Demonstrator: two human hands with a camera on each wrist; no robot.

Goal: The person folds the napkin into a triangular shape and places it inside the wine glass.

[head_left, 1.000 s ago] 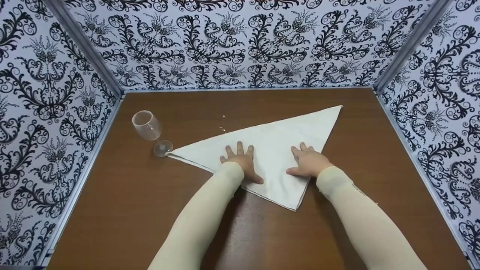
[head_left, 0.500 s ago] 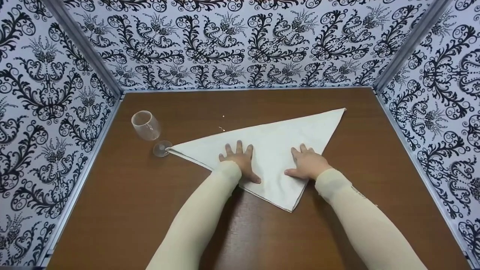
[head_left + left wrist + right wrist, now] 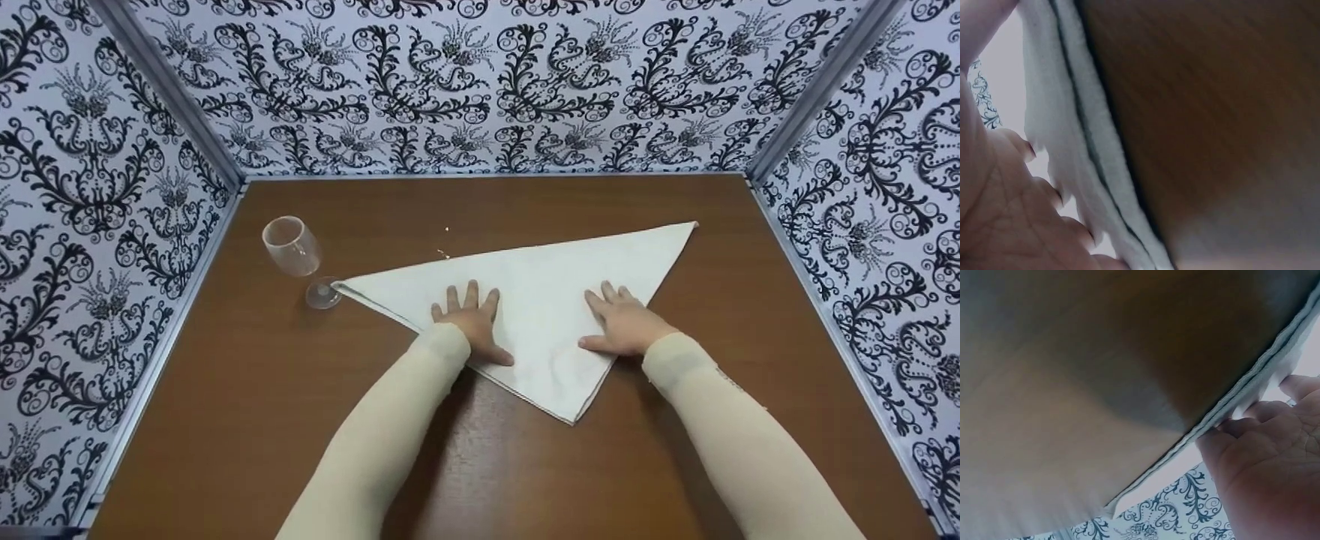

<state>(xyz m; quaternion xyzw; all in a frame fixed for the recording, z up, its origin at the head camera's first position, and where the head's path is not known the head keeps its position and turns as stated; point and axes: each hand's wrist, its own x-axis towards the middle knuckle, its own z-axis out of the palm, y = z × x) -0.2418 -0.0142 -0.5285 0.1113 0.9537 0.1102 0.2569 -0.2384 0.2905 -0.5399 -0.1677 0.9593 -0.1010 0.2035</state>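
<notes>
A white cloth napkin (image 3: 540,300), folded into a triangle, lies flat on the brown table with one corner pointing toward me. My left hand (image 3: 471,324) rests on its left part, fingers spread and straight. On the right part my right hand (image 3: 621,321) lies with fingers extended and the fingertips on the cloth. Two layered edges of the napkin (image 3: 1089,129) run past the left palm (image 3: 1010,208) in the left wrist view. In the right wrist view the doubled edge (image 3: 1252,377) passes by the fingertips of the right hand (image 3: 1275,455).
A clear stemmed glass (image 3: 292,247) stands at the left; its foot (image 3: 324,293) meets the napkin's left corner. Small light specks (image 3: 444,253) lie behind the napkin. Patterned panels (image 3: 465,90) wall in the table (image 3: 225,420) at the back and both sides.
The napkin has turned slightly clockwise under both hands: its left corner moved away from me, its right corner came nearer, and its front corner shifted left. The left hand slid slightly left.
</notes>
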